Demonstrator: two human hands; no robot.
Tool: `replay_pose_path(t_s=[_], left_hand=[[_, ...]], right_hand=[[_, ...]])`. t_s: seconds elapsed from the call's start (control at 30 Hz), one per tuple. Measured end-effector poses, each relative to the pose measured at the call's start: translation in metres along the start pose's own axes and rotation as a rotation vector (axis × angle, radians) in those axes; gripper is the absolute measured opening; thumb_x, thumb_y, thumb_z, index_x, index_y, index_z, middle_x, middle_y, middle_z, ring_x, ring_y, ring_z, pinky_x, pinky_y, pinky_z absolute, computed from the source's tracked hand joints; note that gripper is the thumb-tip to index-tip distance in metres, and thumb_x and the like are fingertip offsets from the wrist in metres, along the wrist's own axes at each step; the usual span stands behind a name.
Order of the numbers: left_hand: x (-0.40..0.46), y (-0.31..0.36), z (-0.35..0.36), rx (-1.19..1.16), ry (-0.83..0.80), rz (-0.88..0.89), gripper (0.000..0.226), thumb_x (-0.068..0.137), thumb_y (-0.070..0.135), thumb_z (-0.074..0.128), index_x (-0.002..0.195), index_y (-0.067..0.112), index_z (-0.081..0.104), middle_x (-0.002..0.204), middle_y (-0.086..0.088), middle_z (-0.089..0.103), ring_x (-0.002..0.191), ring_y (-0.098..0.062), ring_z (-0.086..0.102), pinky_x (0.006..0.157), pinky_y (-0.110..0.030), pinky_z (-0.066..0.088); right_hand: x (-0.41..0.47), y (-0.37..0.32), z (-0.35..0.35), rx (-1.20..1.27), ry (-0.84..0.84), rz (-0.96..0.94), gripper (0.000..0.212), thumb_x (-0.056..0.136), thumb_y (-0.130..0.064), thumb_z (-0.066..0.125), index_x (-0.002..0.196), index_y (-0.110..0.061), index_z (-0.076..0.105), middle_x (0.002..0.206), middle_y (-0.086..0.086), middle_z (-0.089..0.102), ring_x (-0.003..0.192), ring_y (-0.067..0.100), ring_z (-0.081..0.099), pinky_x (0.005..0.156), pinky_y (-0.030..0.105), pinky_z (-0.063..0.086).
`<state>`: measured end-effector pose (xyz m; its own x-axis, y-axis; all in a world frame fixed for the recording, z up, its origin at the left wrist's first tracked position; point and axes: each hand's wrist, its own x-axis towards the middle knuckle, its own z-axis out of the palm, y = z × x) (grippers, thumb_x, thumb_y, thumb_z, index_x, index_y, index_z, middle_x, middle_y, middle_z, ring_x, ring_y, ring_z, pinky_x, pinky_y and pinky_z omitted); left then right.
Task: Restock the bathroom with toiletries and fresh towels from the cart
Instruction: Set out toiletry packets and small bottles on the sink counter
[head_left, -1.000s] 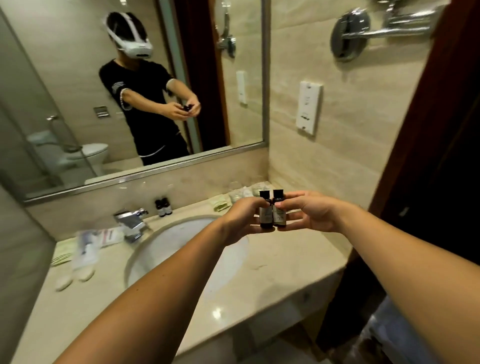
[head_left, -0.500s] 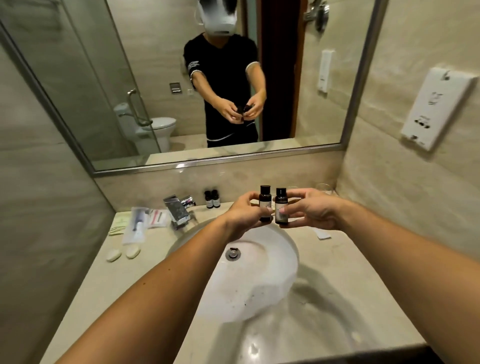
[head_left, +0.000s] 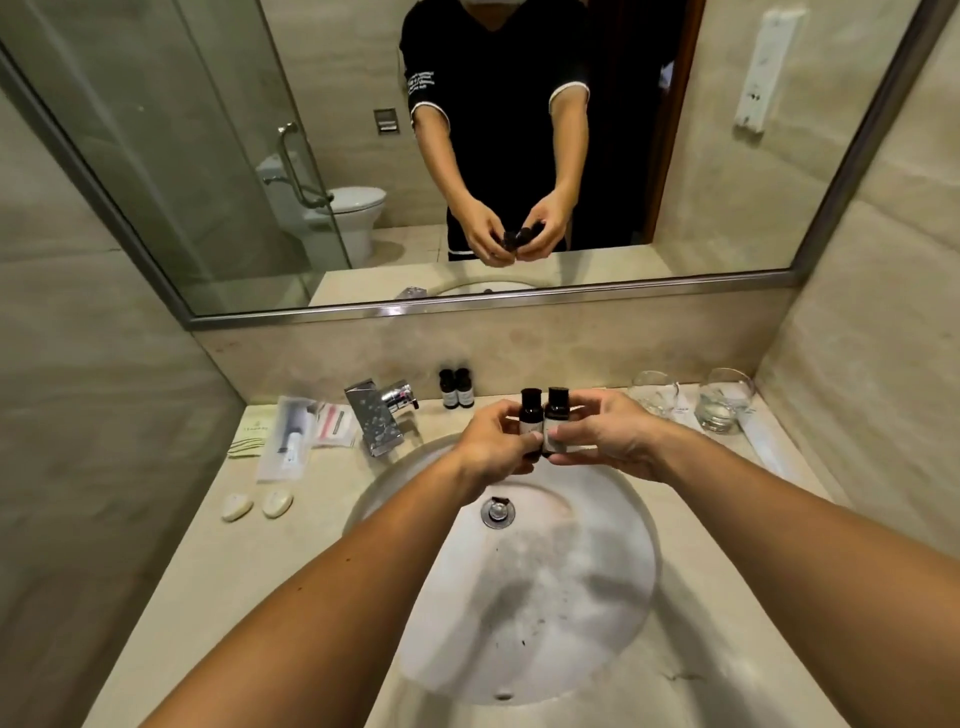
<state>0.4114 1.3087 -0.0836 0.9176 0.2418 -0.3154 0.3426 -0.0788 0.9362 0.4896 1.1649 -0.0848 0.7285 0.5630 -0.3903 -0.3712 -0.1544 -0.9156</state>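
two small dark plastic toiletry bottles (head_left: 543, 423), light, rigid, likely slick, pinched upright by left hand (head_left: 491, 447) and right hand (head_left: 605, 441); best held mid-body.

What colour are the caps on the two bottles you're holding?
Black caps on both held bottles, over dark bodies with pale labels; the head view shows them best.

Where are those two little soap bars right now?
In the head view, the two soap bars lie side by side on the counter, left of the sink, just in front of the packaged toiletries.
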Motion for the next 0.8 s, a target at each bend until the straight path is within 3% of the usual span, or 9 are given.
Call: replay_pose_path(t_s=[0.23,0.3,0.37,0.47,0.53,0.67,0.8], left_hand=[[0.081,-0.039,-0.013,0.079,0.098,0.047,0.028,0.09,-0.004,0.066,0.117,-0.001,0.062,0.106,-0.015,0.066,0.082,-0.022,0.065,0.069,-0.024,0.056],[0.101,-0.051,-0.014,0.109,0.151,0.068,0.026,0.089,-0.003,0.068,0.114,-0.001,0.063,0.105,-0.015,0.069,0.089,-0.026,0.067,0.08,-0.029,0.057],[0.121,-0.064,-0.015,0.16,0.197,0.076,0.027,0.089,0.001,0.069,0.115,0.004,0.064,0.107,-0.011,0.07,0.1,-0.027,0.067,0.093,-0.037,0.053],[0.147,-0.078,-0.019,0.255,0.254,0.1,0.028,0.09,0.008,0.069,0.117,0.012,0.064,0.106,-0.002,0.07,0.097,-0.018,0.065,0.092,-0.031,0.051],[0.165,-0.085,-0.021,0.266,0.285,0.122,0.027,0.09,0.009,0.069,0.117,0.011,0.065,0.104,-0.003,0.071,0.093,-0.015,0.066,0.086,-0.025,0.051],[0.189,-0.096,-0.018,0.293,0.299,0.154,0.024,0.09,0.006,0.068,0.113,0.012,0.066,0.103,0.0,0.07,0.092,-0.012,0.065,0.081,-0.015,0.049],[0.195,-0.105,-0.014,0.399,0.348,0.175,0.021,0.09,0.009,0.067,0.111,0.014,0.068,0.101,0.0,0.064,0.092,-0.014,0.062,0.085,-0.027,0.051]], right_hand=[[0.072,0.025,0.006,0.066,0.177,-0.012,0.04,0.078,0.023,0.066,0.109,-0.002,0.059,0.097,0.017,0.066,0.074,0.027,0.067,0.06,0.029,0.061],[0.097,0.034,0.006,0.04,0.265,-0.047,0.032,0.079,0.022,0.067,0.101,-0.001,0.061,0.092,0.014,0.065,0.071,0.022,0.066,0.059,0.027,0.06],[0.121,0.041,0.006,-0.039,0.351,-0.083,0.032,0.079,0.016,0.071,0.106,0.001,0.065,0.09,0.008,0.066,0.076,0.021,0.065,0.069,0.033,0.061],[0.151,0.048,0.008,-0.146,0.432,-0.117,0.035,0.079,0.009,0.076,0.109,-0.006,0.069,0.099,0.007,0.07,0.097,0.028,0.068,0.091,0.047,0.056],[0.17,0.056,0.009,-0.185,0.449,-0.132,0.029,0.079,0.005,0.077,0.102,-0.012,0.071,0.096,0.006,0.073,0.097,0.028,0.07,0.093,0.046,0.055],[0.196,0.074,0.014,-0.36,0.496,-0.177,0.028,0.08,-0.004,0.078,0.096,-0.026,0.071,0.084,-0.014,0.07,0.084,0.007,0.068,0.084,0.023,0.053],[0.208,0.089,0.013,-0.51,0.559,-0.192,0.028,0.082,-0.003,0.075,0.107,-0.017,0.071,0.095,-0.003,0.072,0.083,0.011,0.069,0.085,0.03,0.056]])
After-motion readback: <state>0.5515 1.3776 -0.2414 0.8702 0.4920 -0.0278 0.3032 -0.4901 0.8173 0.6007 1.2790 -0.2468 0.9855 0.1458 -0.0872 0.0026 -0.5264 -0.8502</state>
